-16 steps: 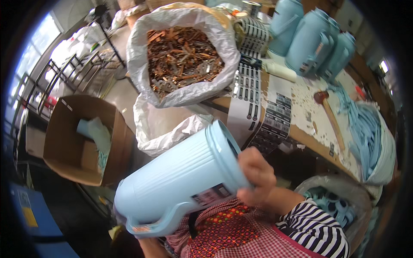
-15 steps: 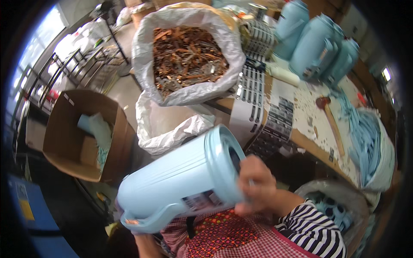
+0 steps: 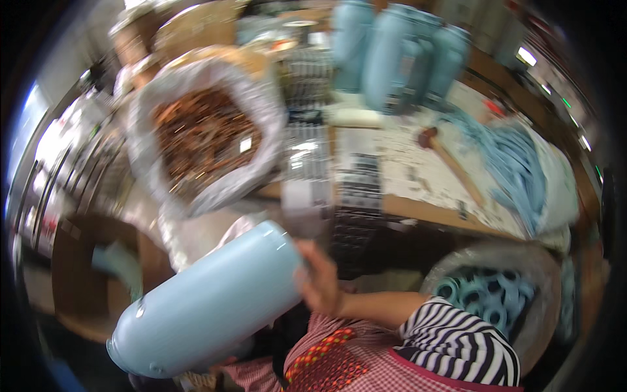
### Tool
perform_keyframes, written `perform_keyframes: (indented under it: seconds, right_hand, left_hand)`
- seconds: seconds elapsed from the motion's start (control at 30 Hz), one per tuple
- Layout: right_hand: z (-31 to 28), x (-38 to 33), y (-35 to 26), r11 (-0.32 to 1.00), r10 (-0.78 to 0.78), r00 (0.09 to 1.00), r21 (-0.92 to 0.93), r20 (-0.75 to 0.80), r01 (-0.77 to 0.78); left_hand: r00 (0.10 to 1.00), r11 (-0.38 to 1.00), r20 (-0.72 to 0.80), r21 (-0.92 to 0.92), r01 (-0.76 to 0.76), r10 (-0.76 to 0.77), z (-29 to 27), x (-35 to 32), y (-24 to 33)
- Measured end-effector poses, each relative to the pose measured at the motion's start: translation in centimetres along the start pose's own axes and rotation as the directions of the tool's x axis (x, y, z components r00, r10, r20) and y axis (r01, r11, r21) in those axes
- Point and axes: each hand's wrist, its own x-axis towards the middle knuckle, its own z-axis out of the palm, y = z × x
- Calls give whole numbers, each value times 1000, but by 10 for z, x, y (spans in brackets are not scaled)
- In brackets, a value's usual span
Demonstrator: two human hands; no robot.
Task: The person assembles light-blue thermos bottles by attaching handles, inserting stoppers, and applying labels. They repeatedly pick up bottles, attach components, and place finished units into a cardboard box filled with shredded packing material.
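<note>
A light blue thermos flask [image 3: 209,300] lies slanted across the space before me, its right end higher. My right hand [image 3: 319,279] is closed against that upper end, with the fingers at the rim. The smooth side of the body faces up, and no handle shows. Beneath the lower part of the flask, my left hand is almost wholly hidden, so its fingers cannot be made out. Motion blurs much of the view.
A white sack of copper-coloured scraps [image 3: 206,140] stands ahead. On the table are several blue flasks [image 3: 385,59], a hammer [image 3: 454,170] and blue strips [image 3: 516,163]. A lined bin of blue rings [image 3: 490,294] is at right, a cardboard box [image 3: 78,281] at left.
The flask has moved left and down and turned about its length, so its handle and label no longer show. My right hand has moved left with it. The view has swung right.
</note>
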Motion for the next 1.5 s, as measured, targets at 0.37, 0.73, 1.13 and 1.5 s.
perform_keyframes:
  seconds: [0.37,0.73,1.13,1.5]
  right_hand:
    - [-166,50,21,959,217,973,-170,-72,-227]
    - [-595,190,70,569,436,357,-55,-826,-820]
    - [-146,77,-14,892,189,958,445,-217,-76]
    - [44,0,0,758,278,814,403,510,-512]
  left_hand:
    - [864,864,-25,-1,-503,503,80,9,70]
    - [381,782,791,-188,-595,480,147,-15,121]
    - [654,950,756,229,-211,-37,194,33,158]
    - [865,973,447,137,188,-230,123,-7,82]
